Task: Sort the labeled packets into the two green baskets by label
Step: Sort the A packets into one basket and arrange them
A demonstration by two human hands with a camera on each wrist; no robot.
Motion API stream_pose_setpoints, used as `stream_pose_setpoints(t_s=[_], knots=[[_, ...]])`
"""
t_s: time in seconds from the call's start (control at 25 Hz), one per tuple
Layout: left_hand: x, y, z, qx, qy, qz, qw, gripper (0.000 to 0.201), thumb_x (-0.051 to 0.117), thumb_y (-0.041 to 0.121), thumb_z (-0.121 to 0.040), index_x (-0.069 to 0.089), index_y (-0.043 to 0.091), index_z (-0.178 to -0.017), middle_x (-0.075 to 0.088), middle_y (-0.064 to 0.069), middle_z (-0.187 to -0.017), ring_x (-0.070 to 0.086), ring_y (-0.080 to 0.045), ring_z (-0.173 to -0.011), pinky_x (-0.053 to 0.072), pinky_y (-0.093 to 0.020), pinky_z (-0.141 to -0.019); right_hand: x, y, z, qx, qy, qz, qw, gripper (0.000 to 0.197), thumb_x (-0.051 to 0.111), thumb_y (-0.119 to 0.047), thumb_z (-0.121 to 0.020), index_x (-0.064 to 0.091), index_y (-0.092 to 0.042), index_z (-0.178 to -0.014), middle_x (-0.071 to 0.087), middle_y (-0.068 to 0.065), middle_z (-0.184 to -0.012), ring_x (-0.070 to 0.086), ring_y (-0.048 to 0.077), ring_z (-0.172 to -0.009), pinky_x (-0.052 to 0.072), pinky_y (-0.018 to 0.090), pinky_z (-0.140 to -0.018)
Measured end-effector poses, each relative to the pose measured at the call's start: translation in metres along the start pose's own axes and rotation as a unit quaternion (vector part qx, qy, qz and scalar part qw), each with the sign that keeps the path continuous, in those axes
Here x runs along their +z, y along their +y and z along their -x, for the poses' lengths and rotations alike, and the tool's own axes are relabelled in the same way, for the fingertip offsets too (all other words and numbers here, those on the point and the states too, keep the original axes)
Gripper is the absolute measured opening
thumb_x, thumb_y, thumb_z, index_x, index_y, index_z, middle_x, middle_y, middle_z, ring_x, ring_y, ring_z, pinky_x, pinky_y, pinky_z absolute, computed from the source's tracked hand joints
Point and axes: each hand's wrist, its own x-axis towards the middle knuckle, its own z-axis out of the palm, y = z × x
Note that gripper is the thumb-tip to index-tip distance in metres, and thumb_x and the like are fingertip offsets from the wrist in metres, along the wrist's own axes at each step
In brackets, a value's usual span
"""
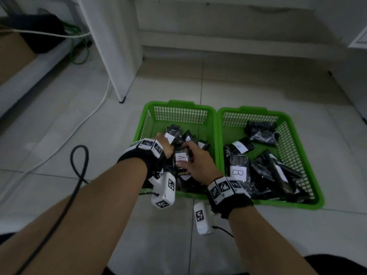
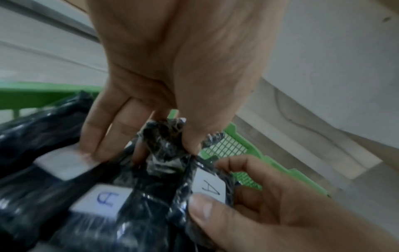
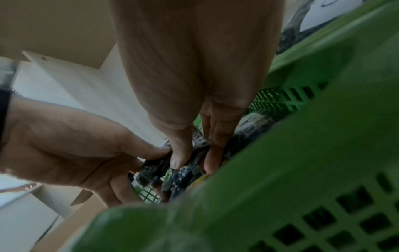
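Two green baskets stand side by side on the floor. The left basket [image 1: 179,103] holds black packets with A labels, one of them [image 2: 105,199] lying flat. The right basket [image 1: 248,110] holds black packets, one labelled B [image 1: 239,172]. Both hands are over the left basket. My right hand [image 1: 186,158] pinches a black packet labelled A [image 1: 181,157], its thumb [image 2: 200,209] on the label's edge. My left hand [image 1: 168,149] pinches crumpled black plastic [image 2: 163,136] right beside it. Whether that is the same packet I cannot tell.
A white cabinet panel [image 1: 119,56] stands on the floor behind and left of the baskets. A white cable [image 1: 79,126] and a black cable [image 1: 79,167] run over the tiles at the left. A cardboard box [image 1: 14,54] sits at the far left.
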Motion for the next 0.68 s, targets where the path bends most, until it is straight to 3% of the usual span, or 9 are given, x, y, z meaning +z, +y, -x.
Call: stream_pose_setpoints(t_s=[0.08,0.16,0.28,0.44,0.6,0.68], knots=[[-0.008,-0.011,0.001,0.03,-0.006,-0.007,1.0,0.066,0.049,0.042,-0.098,0.026,0.006,-0.147,0.058,-0.018,-0.131,0.059,-0.035,-0.113,0.047,-0.038,-0.09,0.001,0.004,-0.001,0.003,-0.003,-0.011,1.0,0.04,0.078,-0.016,-0.088,0.054,-0.02,-0.12,0.065,-0.01,-0.094,0.063,0.005,-0.066,0.055,0.028,-0.065],[-0.007,-0.031,0.006,0.067,0.038,-0.007,0.997,0.052,0.05,0.04,-0.097,0.034,0.008,-0.134,0.063,-0.018,-0.121,0.061,-0.037,-0.107,0.045,-0.038,-0.083,-0.001,0.005,-0.005,0.022,0.031,-0.073,0.997,0.042,0.079,-0.01,-0.085,0.056,-0.023,-0.118,0.068,-0.003,-0.099,0.069,0.011,-0.072,0.059,0.031,-0.062],[-0.002,-0.051,0.013,0.077,0.111,-0.011,0.991,0.038,0.049,0.039,-0.098,0.039,0.009,-0.119,0.066,-0.018,-0.11,0.062,-0.039,-0.099,0.045,-0.038,-0.077,-0.014,-0.001,-0.025,-0.016,0.12,-0.056,0.991,0.046,0.078,-0.012,-0.085,0.055,-0.032,-0.121,0.07,-0.008,-0.109,0.07,0.01,-0.092,0.06,0.03,-0.078],[0.0,-0.048,0.009,0.082,0.126,0.021,0.988,0.037,0.048,0.038,-0.099,0.039,0.009,-0.119,0.066,-0.018,-0.105,0.063,-0.039,-0.095,0.038,-0.035,-0.07,-0.061,-0.016,-0.042,-0.08,0.082,0.07,0.991,0.054,0.075,-0.014,-0.089,0.053,-0.036,-0.132,0.068,-0.003,-0.124,0.067,0.015,-0.103,0.054,0.023,-0.082],[0.008,-0.041,0.011,0.097,0.139,-0.025,0.985,0.039,0.045,0.036,-0.1,0.037,0.011,-0.128,0.068,-0.016,-0.099,0.065,-0.036,-0.089,0.039,-0.034,-0.067,-0.113,-0.022,-0.032,-0.108,0.017,0.228,0.968,0.058,0.076,-0.018,-0.089,0.05,-0.036,-0.139,0.068,0.002,-0.127,0.067,0.02,-0.108,0.052,0.032,-0.091],[0.01,-0.037,0.017,0.085,0.132,-0.037,0.987,0.038,0.044,0.035,-0.1,0.038,0.013,-0.131,0.069,-0.014,-0.101,0.066,-0.035,-0.092,0.04,-0.034,-0.068,-0.126,-0.023,-0.014,-0.105,-0.006,0.246,0.964,0.064,0.078,-0.021,-0.088,0.048,-0.04,-0.141,0.067,0.002,-0.131,0.064,0.02,-0.115,0.049,0.034,-0.097]])
